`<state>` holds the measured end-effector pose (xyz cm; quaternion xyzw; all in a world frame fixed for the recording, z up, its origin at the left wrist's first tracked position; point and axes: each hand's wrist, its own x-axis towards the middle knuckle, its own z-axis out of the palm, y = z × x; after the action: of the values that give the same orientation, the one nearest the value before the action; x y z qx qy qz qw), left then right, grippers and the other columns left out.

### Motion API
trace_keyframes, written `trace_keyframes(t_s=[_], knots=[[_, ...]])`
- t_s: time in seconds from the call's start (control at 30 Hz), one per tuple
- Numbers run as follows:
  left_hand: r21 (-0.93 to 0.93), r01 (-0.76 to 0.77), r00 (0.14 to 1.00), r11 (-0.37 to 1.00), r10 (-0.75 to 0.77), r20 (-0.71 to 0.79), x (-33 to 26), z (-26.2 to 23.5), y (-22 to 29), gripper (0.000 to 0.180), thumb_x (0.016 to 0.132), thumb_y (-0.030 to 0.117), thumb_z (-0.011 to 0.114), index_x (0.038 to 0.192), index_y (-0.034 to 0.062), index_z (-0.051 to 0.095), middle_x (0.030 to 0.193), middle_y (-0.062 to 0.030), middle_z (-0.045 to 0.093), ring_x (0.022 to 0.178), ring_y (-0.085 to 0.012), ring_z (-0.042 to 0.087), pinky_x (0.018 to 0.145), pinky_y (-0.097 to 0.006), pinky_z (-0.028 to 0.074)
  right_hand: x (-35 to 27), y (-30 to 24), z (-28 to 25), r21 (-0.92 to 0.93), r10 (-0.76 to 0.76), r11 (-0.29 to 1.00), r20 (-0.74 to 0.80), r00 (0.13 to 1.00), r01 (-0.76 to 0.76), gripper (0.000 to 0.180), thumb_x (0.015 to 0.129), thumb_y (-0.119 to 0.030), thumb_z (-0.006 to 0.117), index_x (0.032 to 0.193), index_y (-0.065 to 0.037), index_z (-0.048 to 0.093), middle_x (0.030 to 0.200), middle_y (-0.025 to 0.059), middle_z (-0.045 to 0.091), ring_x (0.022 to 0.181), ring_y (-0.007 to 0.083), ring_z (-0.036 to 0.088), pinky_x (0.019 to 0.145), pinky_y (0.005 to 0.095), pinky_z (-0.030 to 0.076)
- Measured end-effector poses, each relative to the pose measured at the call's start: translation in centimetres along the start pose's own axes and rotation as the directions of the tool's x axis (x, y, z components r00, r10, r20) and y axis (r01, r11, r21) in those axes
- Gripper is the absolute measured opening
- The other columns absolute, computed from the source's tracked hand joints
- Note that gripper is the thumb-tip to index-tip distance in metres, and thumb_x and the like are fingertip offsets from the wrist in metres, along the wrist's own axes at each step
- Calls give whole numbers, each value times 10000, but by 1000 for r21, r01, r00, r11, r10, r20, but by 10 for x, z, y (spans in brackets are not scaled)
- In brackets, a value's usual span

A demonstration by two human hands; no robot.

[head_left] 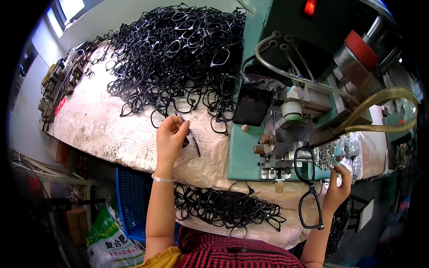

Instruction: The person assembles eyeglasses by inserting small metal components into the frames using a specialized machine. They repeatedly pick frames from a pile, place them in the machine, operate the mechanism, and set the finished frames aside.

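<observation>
My left hand (171, 136) reaches over the worktable, fingers pinched at the near edge of a big heap of black eyeglass frames (178, 49). Dark plastic shows on both sides of it; it seems to grip one frame, but my fingers cover most of that. A thin dark strip (195, 144) lies just right of this hand. At the green machine (243, 156), another black eyeglass frame (309, 183) stands on end, its upper rim in front of the metal fixture. My right hand (338, 187) is beside that frame, thumb and fingers closed; whatever is between them cannot be made out.
A smaller heap of frames (223, 207) lies on brown paper before my body. The machine carries a yellowish hose (380, 105) and a black box (252, 105). A blue crate (132, 201) and a printed sack (109, 236) stand low left. Metal blocks (56, 85) line the table's left edge.
</observation>
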<state>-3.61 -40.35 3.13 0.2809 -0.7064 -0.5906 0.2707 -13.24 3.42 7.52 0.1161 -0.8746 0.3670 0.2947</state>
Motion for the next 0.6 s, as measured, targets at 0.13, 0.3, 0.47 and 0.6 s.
trace_keyframes(t_s=[0.13,0.3,0.47,0.6], knots=[[-410,-100,995,907,95,-34,-14,-3,37,34,932,69,587,959,49,582,843,-8,632,740,-64,593,661,-197,481,2,-17,-11,363,164,910,122,979,-198,151,805,83,662,948,35,680,983,72,670,935,169,609,879,295,463],[-436,-172,978,883,207,33,-5,14,52,156,956,85,544,1054,9,640,928,-62,665,821,-140,655,763,-278,548,53,-100,13,593,124,742,336,934,-312,244,785,68,682,1020,22,631,968,71,663,932,147,606,840,253,472],[-458,-122,991,880,131,-12,-34,26,37,195,1005,145,542,1066,-5,650,943,-69,682,822,-150,675,763,-274,557,49,-109,44,806,113,491,319,941,-332,391,808,79,656,1165,2,514,913,47,625,881,109,586,819,239,469],[-500,-111,993,859,109,-33,-38,34,45,179,991,139,572,1063,-5,651,959,-76,683,859,-145,674,794,-276,562,44,-112,48,807,149,475,318,936,-350,447,804,84,658,1210,12,485,929,57,635,901,106,593,837,243,467]])
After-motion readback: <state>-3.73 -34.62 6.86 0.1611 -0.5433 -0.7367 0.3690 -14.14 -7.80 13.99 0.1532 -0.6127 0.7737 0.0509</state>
